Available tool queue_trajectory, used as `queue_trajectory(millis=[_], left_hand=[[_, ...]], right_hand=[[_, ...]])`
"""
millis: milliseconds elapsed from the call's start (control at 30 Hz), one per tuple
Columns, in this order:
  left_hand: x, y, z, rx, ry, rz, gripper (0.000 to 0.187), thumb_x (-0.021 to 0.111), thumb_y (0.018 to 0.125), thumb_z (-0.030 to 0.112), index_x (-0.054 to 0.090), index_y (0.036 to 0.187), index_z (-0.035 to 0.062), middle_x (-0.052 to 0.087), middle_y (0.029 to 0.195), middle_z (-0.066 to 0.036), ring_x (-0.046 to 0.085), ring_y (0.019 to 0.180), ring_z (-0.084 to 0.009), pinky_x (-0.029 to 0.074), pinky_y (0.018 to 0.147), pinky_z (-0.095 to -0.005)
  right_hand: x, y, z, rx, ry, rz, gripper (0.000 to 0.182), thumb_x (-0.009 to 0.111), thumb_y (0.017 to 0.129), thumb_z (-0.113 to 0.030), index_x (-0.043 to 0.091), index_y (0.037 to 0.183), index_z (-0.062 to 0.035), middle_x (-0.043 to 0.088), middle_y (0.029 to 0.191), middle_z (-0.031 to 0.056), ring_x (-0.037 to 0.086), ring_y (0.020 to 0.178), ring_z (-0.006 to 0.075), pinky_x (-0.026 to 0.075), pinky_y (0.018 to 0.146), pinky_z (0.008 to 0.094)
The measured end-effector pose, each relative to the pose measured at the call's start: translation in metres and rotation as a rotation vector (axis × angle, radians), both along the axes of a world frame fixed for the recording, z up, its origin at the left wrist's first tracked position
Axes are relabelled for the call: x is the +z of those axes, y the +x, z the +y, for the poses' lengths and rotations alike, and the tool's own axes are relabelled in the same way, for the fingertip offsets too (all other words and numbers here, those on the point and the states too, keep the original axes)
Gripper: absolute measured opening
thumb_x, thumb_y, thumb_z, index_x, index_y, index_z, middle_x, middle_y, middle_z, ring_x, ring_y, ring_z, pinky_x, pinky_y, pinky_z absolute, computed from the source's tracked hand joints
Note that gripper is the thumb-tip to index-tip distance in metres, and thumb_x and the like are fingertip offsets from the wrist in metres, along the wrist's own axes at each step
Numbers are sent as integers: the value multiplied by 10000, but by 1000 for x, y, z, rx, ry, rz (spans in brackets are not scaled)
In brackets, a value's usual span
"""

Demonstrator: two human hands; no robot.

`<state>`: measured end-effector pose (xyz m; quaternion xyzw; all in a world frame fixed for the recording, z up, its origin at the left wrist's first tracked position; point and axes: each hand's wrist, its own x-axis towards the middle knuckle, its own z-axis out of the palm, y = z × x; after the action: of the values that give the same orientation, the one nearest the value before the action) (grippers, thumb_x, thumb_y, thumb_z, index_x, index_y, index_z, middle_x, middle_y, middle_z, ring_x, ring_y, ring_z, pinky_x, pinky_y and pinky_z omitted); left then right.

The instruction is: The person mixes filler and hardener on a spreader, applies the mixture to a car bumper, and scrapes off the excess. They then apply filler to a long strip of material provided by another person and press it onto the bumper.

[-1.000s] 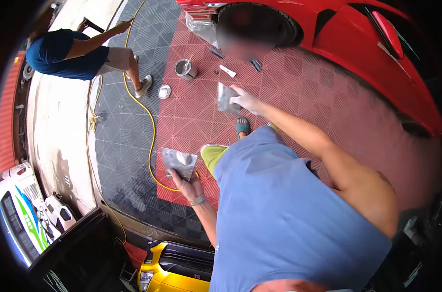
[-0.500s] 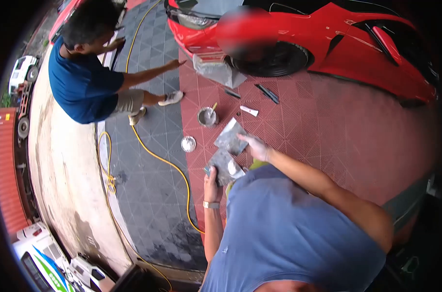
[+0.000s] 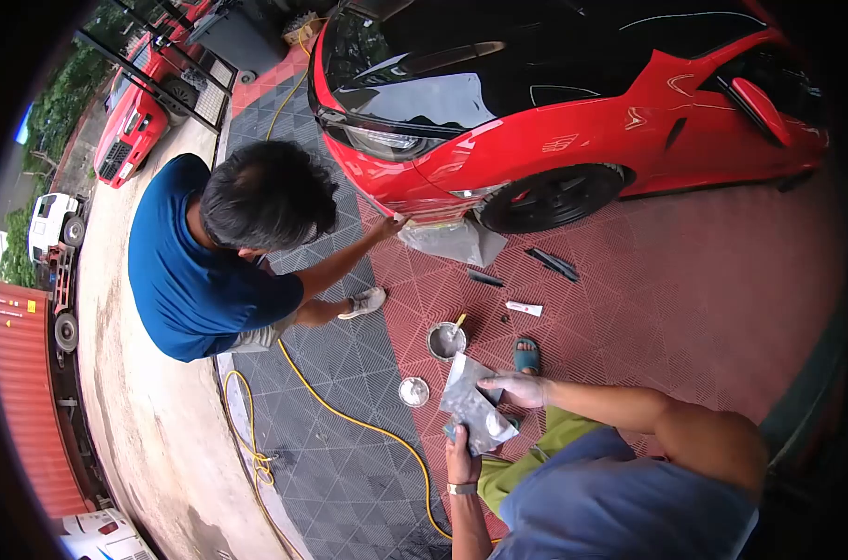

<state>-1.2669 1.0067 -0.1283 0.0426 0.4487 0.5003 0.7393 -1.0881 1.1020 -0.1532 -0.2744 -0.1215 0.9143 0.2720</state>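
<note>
Lower plate [image 3: 470, 411], flat and grey, clamped in the left hand [image 3: 461, 459], with a white lump [image 3: 498, 427] near its right-hand end. Just above it in view, the upper plate [image 3: 466, 376], pinched by its right edge in the right hand [image 3: 519, 388]. Hands apart but near each other, each closed on its own plate. From the left hand, lower plate upward and rightward, longer run slanting down to the right; from the right hand, below and to the left. Left hand nearer, being the one gripping it. Plates overlapping in view at the middle; cannot tell whether touching.

Beneath, ridged floor tiles, red [image 3: 648, 322] on the right, dark grey on the left. On the red, just beyond the upper plate, an open tin [image 3: 443, 343] of greyish paste with a stick [image 3: 461, 320] in it; to its lower left, a round lid [image 3: 413, 392] with whitish contents. Farther up, a white tube [image 3: 525, 308] and dark strips [image 3: 553, 264]. Beyond these, a red car [image 3: 564, 140], with a plastic sheet [image 3: 452, 243] below its front corner. To the left, a co-worker [image 3: 209, 280] in blue, one arm stretched toward the car. Across the grey, a winding yellow hose [image 3: 349, 409].
</note>
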Motion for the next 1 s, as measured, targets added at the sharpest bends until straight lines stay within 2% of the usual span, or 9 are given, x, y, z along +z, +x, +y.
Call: queue_trajectory(millis=[167, 300, 333, 733, 833, 900, 933, 967, 1000], left_hand=[[-86, -12, 41, 43, -52, 13, 301, 522, 944, 232, 511, 1175, 41, 612, 1070, -66, 613, 908, -186, 517, 770, -350], [-173, -32, 69, -6, 5, -63, 276, 556, 927, 215, 548, 1141, 41, 624, 1053, -57, 615, 918, -182, 508, 806, -352], [-200, -38, 77, -86, 39, -39, 358, 577, 912, 275, 512, 1183, 50, 597, 1119, -56, 590, 1009, -203, 477, 885, -382], [-417, -28, 168, -343, 208, -54, 342, 603, 895, 229, 542, 1178, 46, 600, 1139, -49, 581, 1027, -186, 463, 903, -360], [-467, -25, 174, -418, 289, 22, 369, 610, 888, 261, 534, 1183, 53, 595, 1131, -51, 579, 1017, -187, 459, 905, -359], [-461, -13, 183, -384, 341, 223, 294, 629, 873, 256, 578, 1069, 44, 599, 1008, -14, 550, 930, -125, 439, 846, -295], [-487, -23, 186, -463, 434, 256, 468, 650, 851, 305, 499, 1203, 36, 587, 1082, -51, 573, 1003, -201, 478, 868, -382], [-475, -22, 186, -466, 338, 275, 476, 645, 854, 315, 492, 1205, 31, 585, 1073, -60, 572, 990, -196, 491, 836, -391], [-476, -27, 187, -503, 321, 336, 479, 637, 861, 326, 488, 1207, 30, 581, 1084, -77, 574, 983, -204, 499, 814, -392]], right_hand=[[-65, -10, 43, -17, 145, -68, 529, 552, 922, -258, 350, 1360, -43, 522, 1255, 54, 470, 1178, 165, 347, 1001, 332], [-131, -19, 68, -62, 149, -131, 549, 558, 918, -260, 340, 1367, -30, 516, 1248, 58, 478, 1148, 153, 359, 979, 315], [-139, -19, 76, -84, 190, -186, 551, 557, 920, -264, 341, 1363, -18, 516, 1245, 59, 478, 1143, 148, 362, 972, 313], [-299, 43, 140, 98, 605, -310, 623, 556, 923, -276, 281, 1384, 39, 465, 1275, 85, 410, 1189, 163, 311, 1018, 320], [-335, 71, 149, 7, 725, -324, 553, 538, 925, -334, 360, 1329, 0, 491, 1223, 79, 447, 1152, 164, 368, 967, 326], [-366, 104, 140, -77, 713, -354, 490, 514, 933, -370, 429, 1275, -29, 519, 1169, 61, 483, 1110, 147, 418, 917, 317], [-384, 128, 134, -101, 782, -534, 377, 502, 941, -349, 484, 1186, -63, 545, 1097, 20, 527, 1012, 98, 457, 846, 274], [-387, 144, 121, -202, 664, -589, 322, 515, 936, -326, 502, 1148, -83, 558, 1059, 3, 544, 949, 78, 463, 821, 251], [-399, 161, 104, -324, 599, -737, 370, 540, 913, -310, 502, 1181, -57, 571, 1093, 47, 546, 1019, 115, 463, 858, 297]])
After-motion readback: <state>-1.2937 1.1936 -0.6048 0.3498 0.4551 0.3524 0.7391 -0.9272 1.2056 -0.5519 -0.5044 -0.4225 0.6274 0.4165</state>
